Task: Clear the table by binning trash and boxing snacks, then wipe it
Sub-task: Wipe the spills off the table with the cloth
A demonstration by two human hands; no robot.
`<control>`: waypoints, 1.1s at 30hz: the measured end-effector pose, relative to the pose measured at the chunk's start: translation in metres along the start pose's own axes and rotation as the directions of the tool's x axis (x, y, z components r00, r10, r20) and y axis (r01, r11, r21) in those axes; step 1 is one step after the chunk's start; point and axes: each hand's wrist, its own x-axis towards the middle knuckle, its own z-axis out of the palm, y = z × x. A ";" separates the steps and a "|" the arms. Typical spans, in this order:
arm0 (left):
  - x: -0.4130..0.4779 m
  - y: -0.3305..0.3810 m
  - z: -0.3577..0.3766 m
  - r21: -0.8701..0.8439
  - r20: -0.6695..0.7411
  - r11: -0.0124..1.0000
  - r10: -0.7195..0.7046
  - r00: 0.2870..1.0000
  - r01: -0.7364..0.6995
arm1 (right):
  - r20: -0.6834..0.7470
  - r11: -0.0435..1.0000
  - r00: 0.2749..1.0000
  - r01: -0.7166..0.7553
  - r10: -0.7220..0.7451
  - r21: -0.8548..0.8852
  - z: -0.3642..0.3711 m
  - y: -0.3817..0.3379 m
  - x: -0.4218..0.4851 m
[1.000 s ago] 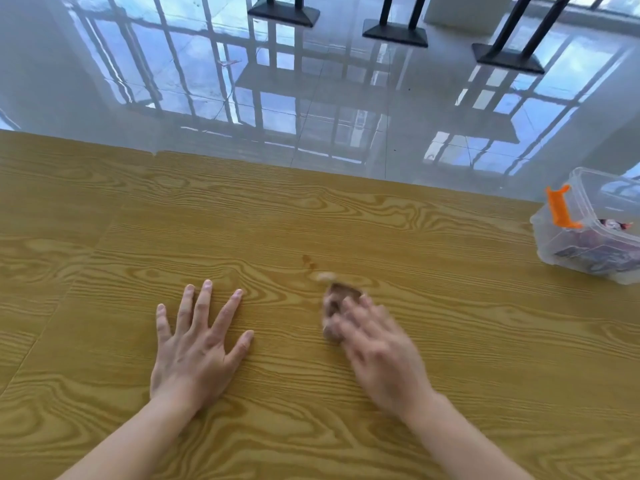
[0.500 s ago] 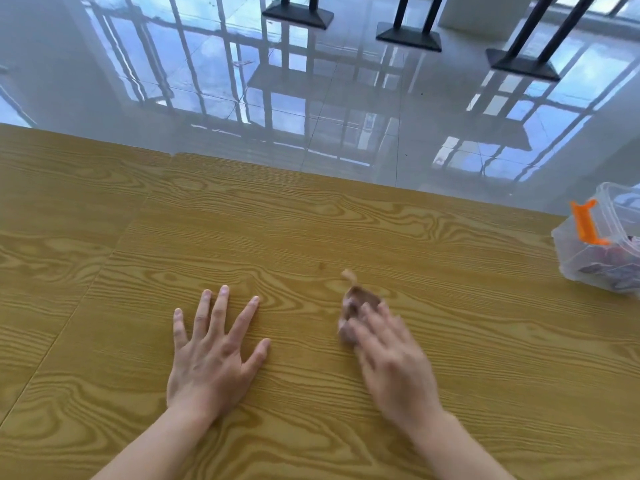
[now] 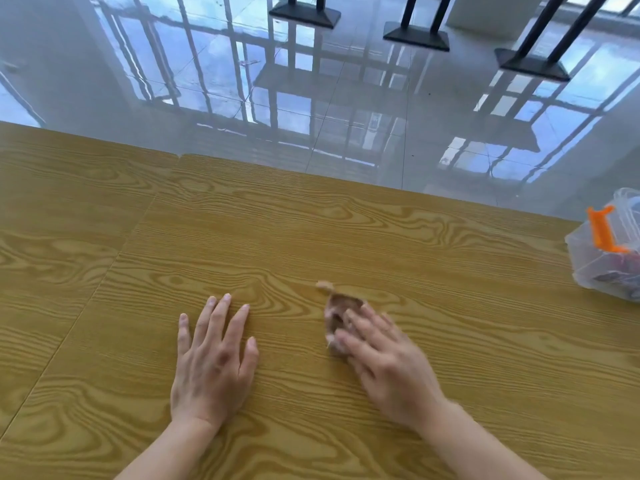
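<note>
Head view: crumpled wipe [image 3: 337,313] is pressed to the wooden table [image 3: 450,258] under straight fingers of the right hand [image 3: 384,362].
Left hand [image 3: 211,368] is laid flat, fingers spread, nothing held, left of the wipe; wipe is seen just ahead of the right fingertips, its long axis blurred.

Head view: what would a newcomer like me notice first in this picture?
Two bare hands on a wood-grain table: the left hand lies flat, the right hand, blurred, presses a small brownish cloth. At the right edge sits a clear plastic box with an orange latch; beyond the table a glossy floor mirrors window bars.
</note>
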 end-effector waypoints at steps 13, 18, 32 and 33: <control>0.000 -0.004 0.000 -0.098 -0.060 0.995 -0.026 0.998 0.020 | -0.045 0.988 0.998 0.054 -0.049 0.141 0.012 -0.066 0.052; 0.001 -0.002 0.001 -0.078 -0.060 0.996 -0.036 0.998 0.031 | 0.062 0.230 0.860 -0.204 0.506 0.952 -0.038 -0.026 0.044; 0.002 -0.001 0.003 0.000 -0.044 1.000 -0.013 0.999 0.013 | 0.113 0.979 0.978 -0.162 0.177 -0.125 0.001 0.013 0.030; 0.003 -0.002 0.002 0.005 -0.046 1.000 -0.013 0.999 0.013 | 0.114 0.977 0.977 -0.162 0.179 -0.139 -0.002 0.028 0.039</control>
